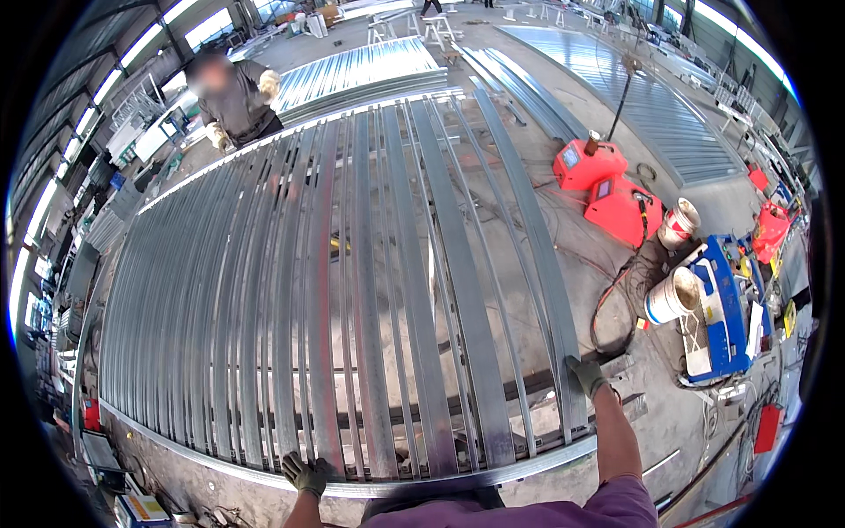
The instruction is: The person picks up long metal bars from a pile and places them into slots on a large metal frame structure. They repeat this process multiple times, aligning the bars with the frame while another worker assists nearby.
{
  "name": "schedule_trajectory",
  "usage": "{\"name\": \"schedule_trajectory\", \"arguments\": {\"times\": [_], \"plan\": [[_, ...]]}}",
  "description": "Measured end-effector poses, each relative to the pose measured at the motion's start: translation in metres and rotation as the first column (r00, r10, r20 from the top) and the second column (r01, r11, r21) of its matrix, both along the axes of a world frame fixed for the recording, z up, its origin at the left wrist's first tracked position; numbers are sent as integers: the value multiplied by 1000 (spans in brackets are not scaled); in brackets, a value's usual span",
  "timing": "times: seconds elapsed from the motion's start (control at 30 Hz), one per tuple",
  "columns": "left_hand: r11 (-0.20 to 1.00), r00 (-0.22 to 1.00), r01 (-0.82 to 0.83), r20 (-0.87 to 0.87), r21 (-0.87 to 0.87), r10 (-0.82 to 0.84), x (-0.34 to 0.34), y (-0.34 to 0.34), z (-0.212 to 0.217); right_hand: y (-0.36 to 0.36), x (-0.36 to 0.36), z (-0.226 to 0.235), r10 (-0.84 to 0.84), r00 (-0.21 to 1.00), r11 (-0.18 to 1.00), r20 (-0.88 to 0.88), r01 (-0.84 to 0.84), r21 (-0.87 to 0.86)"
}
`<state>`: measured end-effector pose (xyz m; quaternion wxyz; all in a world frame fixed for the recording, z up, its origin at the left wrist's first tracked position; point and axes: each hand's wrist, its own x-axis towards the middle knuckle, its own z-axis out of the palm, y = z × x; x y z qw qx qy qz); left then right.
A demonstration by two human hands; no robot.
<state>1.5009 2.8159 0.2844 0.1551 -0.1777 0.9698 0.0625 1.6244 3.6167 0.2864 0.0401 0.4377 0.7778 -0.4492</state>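
Note:
A large frame of long galvanized steel studs [422, 290] lies before me, its studs running away from me between a near rail [519, 471] and a far rail. My left hand [304, 473], in a dark glove, rests on the near rail left of the middle, fingers apart. At the right end, my right hand [587, 377], gloved too, has its fingers closed over the outer edge of the last stud [537, 238]. The studs crowd together on the left and stand wider apart on the right. Beneath the frame, a yellow tool [339, 246] shows through the gaps.
Across the frame, at the far left, a co-worker [238, 106] in dark clothes and light gloves stands by the far rail. Red machines [620, 209] with hoses, white buckets [673, 295] and a blue cart [726, 308] stand on the right. More metal panels [352, 75] lie behind.

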Motion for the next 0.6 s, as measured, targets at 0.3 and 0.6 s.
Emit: {"name": "schedule_trajectory", "arguments": {"times": [0.3,0.6], "plan": [[999,998,40,54,-14,-40,-11,10,6,8,4,-33,-75,980,918,182,-3,396],[999,1000,10,11,-36,-10,-2,3,7,-22,-31,21,-242,964,908,110,185,377]]}}
